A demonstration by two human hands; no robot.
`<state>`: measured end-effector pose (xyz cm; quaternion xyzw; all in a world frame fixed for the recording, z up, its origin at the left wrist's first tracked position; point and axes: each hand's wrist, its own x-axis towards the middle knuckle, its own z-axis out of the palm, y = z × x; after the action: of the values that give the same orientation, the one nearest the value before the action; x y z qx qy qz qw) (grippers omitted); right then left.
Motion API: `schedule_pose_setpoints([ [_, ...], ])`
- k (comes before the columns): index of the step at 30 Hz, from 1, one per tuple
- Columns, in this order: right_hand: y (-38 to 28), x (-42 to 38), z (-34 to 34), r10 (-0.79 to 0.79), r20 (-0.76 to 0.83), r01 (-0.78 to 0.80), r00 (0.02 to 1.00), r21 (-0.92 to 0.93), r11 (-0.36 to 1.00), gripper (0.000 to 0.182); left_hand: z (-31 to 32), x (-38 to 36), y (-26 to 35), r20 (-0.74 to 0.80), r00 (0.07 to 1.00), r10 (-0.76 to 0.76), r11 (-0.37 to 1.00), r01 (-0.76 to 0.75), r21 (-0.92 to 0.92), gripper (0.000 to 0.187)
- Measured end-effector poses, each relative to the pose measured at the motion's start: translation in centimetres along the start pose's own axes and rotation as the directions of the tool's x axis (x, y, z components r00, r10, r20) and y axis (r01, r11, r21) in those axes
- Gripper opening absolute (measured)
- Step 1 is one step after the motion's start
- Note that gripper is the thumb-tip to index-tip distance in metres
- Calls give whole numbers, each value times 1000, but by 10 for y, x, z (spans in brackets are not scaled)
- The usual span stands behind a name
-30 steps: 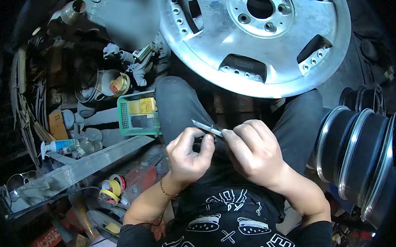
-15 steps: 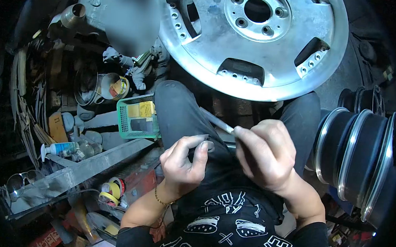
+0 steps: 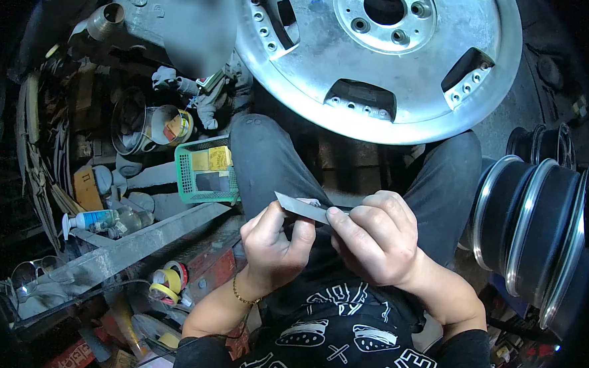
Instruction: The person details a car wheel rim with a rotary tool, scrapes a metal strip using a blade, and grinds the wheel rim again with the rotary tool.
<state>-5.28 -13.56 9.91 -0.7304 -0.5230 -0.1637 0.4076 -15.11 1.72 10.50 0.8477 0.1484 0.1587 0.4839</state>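
Observation:
A flat grey strip [image 3: 298, 207] with a slanted, pointed left end lies across the space between both hands. My right hand [image 3: 379, 238] is closed on its right end, with the thumb pressed along it. My left hand [image 3: 273, 241] is closed, its thumb and forefinger meeting at a small grey piece [image 3: 315, 202] that shows just above the strip; the rest of that piece is hidden. Left fingertips come right up to the strip's lower edge. Both hands are over my lap, in front of a large silver wheel disc [image 3: 299, 94].
To the left are a green basket [image 3: 183, 178] with yellow packets, a metal beam [image 3: 124, 255], a spray bottle [image 3: 89, 221] and tape rolls [image 3: 164, 287]. Several wheel rims [image 3: 531, 216] are stacked at the right. A cylindrical container [image 3: 152, 133] stands at the upper left.
The right hand has come left and slightly down, turning the strip from pointing up-left above the hands to lying across the left fingertips. The left hand has shifted slightly right.

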Motion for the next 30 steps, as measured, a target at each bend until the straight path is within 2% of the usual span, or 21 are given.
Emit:
schedule_pose_setpoints([
  [25,3,-2,8,-29,-14,29,999,-3,1000,29,1,-1,-2,-5,998,-55,998,55,-44,9],
  [30,8,-5,14,-98,-42,96,994,-43,994,28,3,-2,-4,-2,999,-54,997,53,-59,9],
])
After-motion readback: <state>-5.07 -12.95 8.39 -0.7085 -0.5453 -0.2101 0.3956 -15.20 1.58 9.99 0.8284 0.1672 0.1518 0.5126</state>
